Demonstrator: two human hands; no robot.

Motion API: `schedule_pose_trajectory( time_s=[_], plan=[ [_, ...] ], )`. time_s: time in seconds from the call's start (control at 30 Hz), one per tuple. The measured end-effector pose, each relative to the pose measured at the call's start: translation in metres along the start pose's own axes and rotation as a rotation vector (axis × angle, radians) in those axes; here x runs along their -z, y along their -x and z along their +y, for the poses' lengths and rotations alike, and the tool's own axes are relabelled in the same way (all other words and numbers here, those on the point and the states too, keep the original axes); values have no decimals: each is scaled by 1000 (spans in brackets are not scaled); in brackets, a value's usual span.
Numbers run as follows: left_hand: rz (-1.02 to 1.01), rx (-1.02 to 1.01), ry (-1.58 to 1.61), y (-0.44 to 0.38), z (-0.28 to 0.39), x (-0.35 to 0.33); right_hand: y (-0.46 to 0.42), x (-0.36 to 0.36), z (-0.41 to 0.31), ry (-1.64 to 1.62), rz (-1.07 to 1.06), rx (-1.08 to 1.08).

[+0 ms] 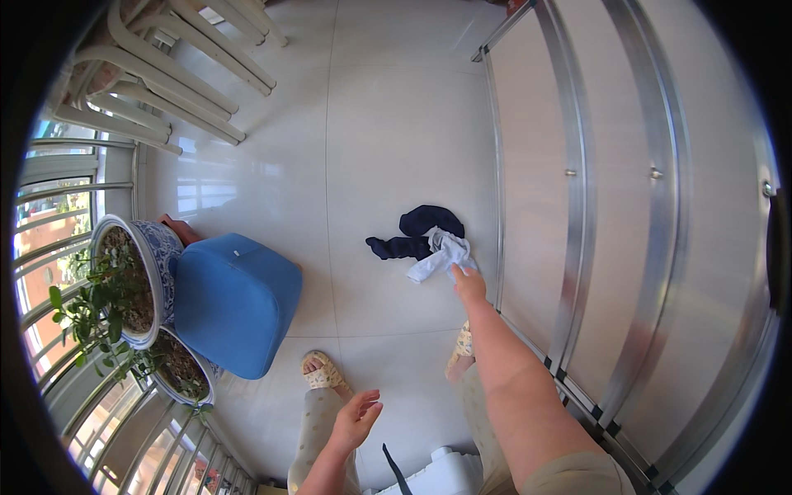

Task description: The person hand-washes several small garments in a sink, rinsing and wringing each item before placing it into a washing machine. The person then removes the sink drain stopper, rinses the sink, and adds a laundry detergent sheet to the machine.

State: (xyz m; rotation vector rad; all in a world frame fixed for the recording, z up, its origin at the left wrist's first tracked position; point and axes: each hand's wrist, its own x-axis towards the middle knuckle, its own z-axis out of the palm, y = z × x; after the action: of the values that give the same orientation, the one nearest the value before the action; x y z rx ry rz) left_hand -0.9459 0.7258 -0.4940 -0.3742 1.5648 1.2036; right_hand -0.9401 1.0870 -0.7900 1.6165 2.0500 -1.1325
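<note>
My right hand reaches down to the floor at the near edge of a crumpled light-blue cloth. Its fingertips touch or pinch the cloth; whether they are closed on it I cannot tell. Against the far side of this cloth lies a dark navy garment, with one part curled round and another stretched out to the left. My left hand hangs in the air over my left leg, fingers apart and holding nothing.
A blue padded stool and two potted plants stand at the left by barred windows. White chair legs are at the upper left. Metal-framed panels line the right. A white plastic object is near my feet, in yellow slippers.
</note>
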Motion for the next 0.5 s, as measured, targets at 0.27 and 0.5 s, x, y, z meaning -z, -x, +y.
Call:
schedule_pose_trajectory(
  time_s=[0.27, 0.5],
  plan=[
    [-29, -68, 54, -10, 38, 3, -43, -40, -20, 165, 309, -31],
    [26, -57, 51, -20, 36, 7, -24, -10, 24, -26, 15, 52]
  ],
)
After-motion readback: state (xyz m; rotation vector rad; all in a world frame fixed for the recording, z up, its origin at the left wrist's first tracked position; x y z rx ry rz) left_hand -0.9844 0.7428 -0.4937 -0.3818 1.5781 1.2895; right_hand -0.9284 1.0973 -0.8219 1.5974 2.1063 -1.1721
